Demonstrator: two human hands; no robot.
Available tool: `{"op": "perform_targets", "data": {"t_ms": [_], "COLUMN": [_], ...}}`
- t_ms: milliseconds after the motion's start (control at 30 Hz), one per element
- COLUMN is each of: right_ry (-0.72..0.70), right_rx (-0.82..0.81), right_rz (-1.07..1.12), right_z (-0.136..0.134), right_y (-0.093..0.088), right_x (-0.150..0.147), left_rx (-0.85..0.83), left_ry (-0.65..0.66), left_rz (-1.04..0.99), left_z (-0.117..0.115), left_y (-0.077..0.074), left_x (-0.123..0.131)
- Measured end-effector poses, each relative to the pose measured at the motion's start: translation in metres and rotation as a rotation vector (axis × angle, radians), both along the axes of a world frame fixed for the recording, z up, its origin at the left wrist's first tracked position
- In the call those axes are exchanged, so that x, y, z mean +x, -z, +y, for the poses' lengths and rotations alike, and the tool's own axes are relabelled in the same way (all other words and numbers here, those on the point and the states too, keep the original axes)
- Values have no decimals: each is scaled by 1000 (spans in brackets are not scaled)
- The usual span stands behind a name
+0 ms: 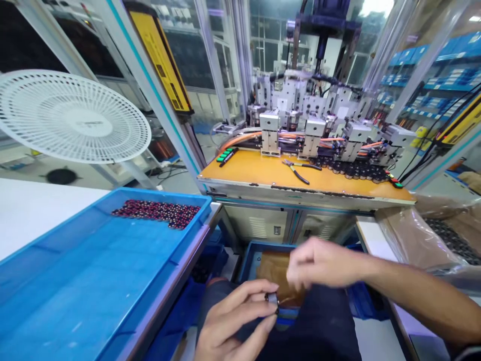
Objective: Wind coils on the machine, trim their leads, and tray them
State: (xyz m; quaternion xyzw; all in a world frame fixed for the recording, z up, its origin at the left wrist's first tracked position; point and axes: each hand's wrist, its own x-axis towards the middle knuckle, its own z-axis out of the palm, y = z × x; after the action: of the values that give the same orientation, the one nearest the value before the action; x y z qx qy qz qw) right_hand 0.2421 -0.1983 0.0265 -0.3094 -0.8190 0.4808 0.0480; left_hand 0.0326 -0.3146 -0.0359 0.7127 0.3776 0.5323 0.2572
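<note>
Nearest, low in the view, the left hand [233, 321] pinches a small dark part [272, 299] between thumb and fingertips, closed firmly on it over the person's lap. The part is too small and blurred to tell its long axis or which way it points. Just above and to the right, the right hand [319, 263] hovers with fingers loosely curled, blurred; whether it holds anything cannot be told. Beneath both hands sits a low blue bin [250, 260] with a brown lining. To the left, a large blue tray [75, 301] lies on the white table [33, 210], a heap of small dark red pieces [158, 210] gathered at its far corner. On the right, a clear bag [421, 235] covers dark pieces. Farther on, an orange bench [263, 173] carries pliers [298, 170], rows of dark parts [356, 170], and a machine [315, 120] of metal blocks and orange cables. A white fan [71, 118] stands far left; any lettering on its hub is unreadable. Blue shelves [443, 65] fill the far right.
</note>
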Motion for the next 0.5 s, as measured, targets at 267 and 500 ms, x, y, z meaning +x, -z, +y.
{"op": "perform_targets", "data": {"t_ms": [267, 500], "right_ry": [431, 352], "right_rx": [965, 997], "right_rz": [-334, -465], "right_z": [173, 177], "right_y": [-23, -2], "right_x": [-10, -7], "left_rx": [6, -35], "left_ry": [-184, -286], "left_rz": [-84, -128], "left_z": [5, -1], "left_y": [-2, -3], "left_x": [-7, -21]}}
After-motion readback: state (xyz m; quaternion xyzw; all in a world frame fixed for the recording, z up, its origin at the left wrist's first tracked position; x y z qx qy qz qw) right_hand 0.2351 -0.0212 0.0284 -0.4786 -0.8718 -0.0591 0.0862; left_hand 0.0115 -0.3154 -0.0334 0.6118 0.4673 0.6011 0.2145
